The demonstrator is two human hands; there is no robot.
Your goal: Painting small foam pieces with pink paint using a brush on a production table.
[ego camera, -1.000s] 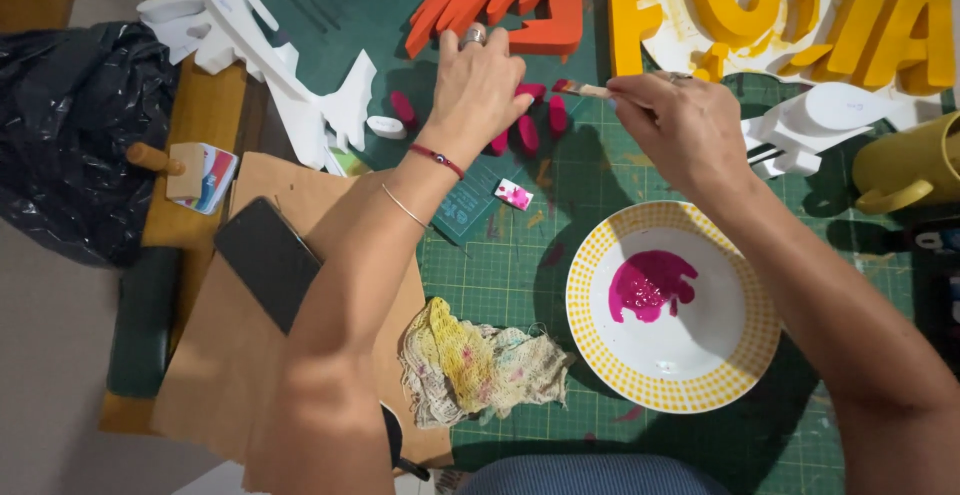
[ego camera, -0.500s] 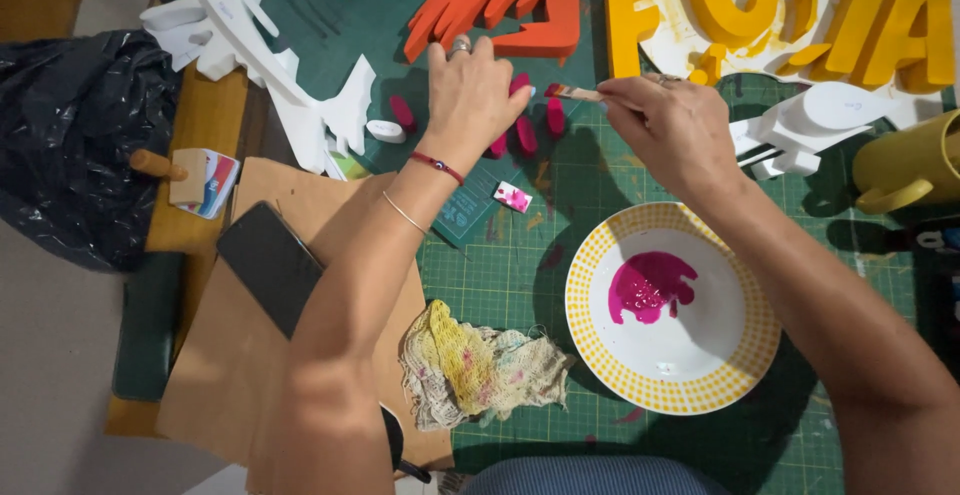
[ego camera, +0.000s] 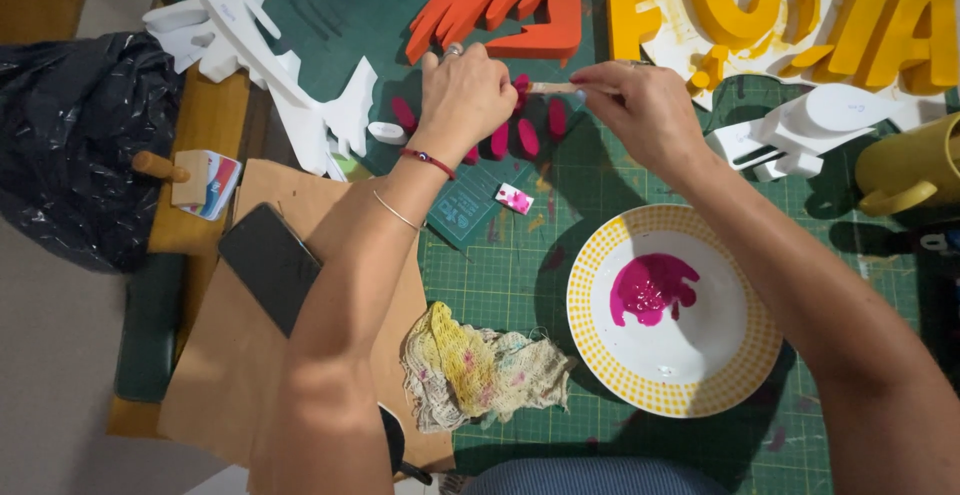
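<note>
Two hands at the top of the bench (ego camera: 560,205). Left hand (ego camera: 462,97) pressed down on the row of magenta foam pieces (ego camera: 512,135), about five visible, grip closed over their top end. Right hand (ego camera: 645,110) pinching one paintbrush (ego camera: 552,88), long axis horizontal, tip pointing left toward the left hand. One yellow-rimmed plate (ego camera: 600,365) lower right, holding a magenta paint puddle (ego camera: 652,288). One stained rag (ego camera: 480,370), one dark phone (ego camera: 272,265), one yellow mug (ego camera: 915,165). Four yellow foam letters (ego camera: 790,15) top right.
</note>
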